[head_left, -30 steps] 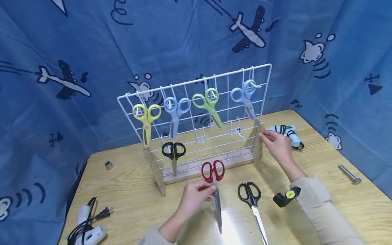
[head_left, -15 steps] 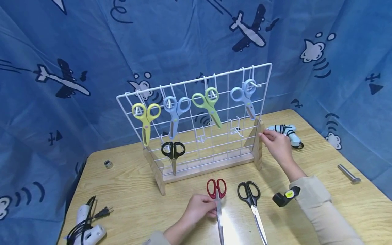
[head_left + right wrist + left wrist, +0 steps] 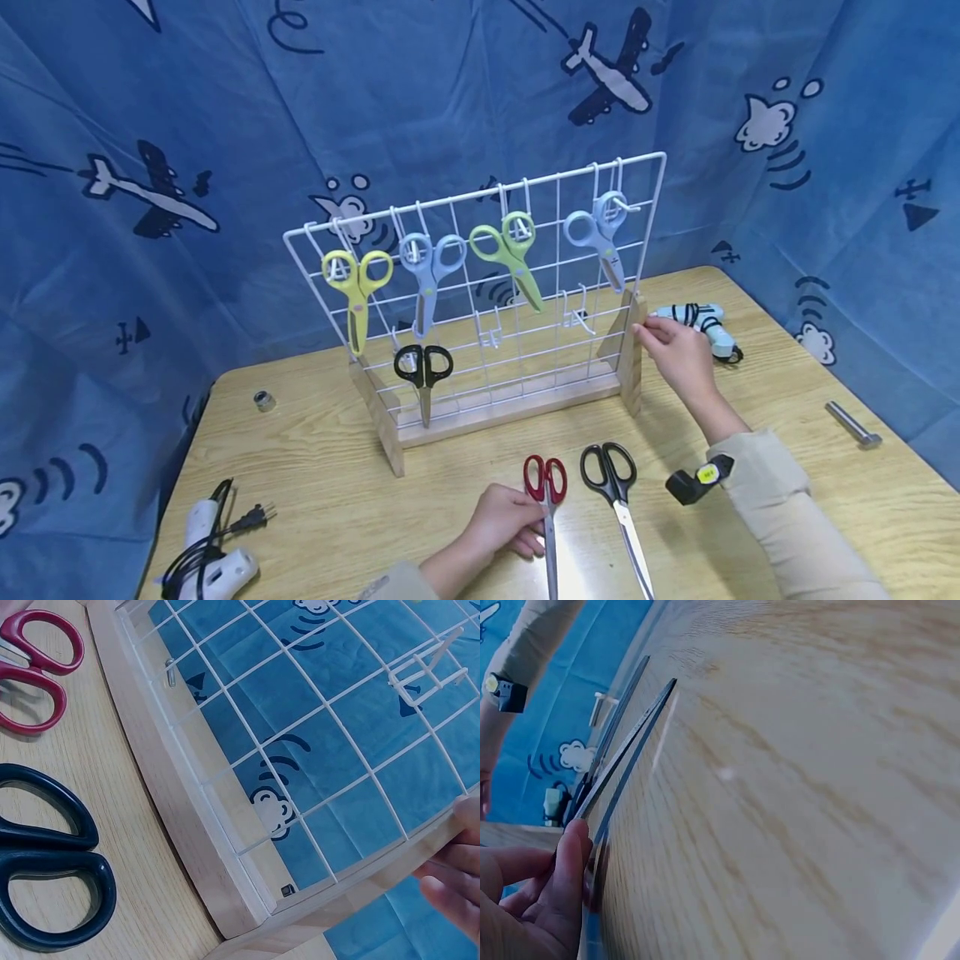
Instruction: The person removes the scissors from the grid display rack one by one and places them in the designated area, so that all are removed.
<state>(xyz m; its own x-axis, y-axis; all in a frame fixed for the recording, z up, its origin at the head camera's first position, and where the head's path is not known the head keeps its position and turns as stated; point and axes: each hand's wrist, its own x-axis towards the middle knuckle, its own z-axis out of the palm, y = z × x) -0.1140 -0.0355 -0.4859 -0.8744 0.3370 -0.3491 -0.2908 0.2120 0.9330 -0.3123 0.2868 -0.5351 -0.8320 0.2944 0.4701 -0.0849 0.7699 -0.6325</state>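
Note:
My left hand (image 3: pixel 504 523) pinches red-handled scissors (image 3: pixel 551 546) by the blades just below the handles, low over the table. In the left wrist view, the thumb lies along the scissors' blades (image 3: pixel 630 742). Right beside them lie large black-handled scissors (image 3: pixel 622 504) on the table. My right hand (image 3: pixel 681 357) grips the wooden upright (image 3: pixel 634 354) at the right end of a white wire rack (image 3: pixel 480 200). Fingers hold that wooden edge in the right wrist view. From the rack's hooks hang yellow scissors (image 3: pixel 358 293), green scissors (image 3: pixel 516 258), two blue pairs and small black scissors (image 3: pixel 425 371).
Two bare hooks (image 3: pixel 491 333) sit on the rack's lower rows. A light-blue corded tool (image 3: pixel 705 327) lies behind the right hand, a metal bolt (image 3: pixel 853 425) at far right. At left are a white corded tool (image 3: pixel 225 575) and a small metal nut (image 3: pixel 264 401).
My left hand has lowered the red-handled scissors toward the front and slightly right, closer to the large black-handled pair. The right hand stays on the wooden upright.

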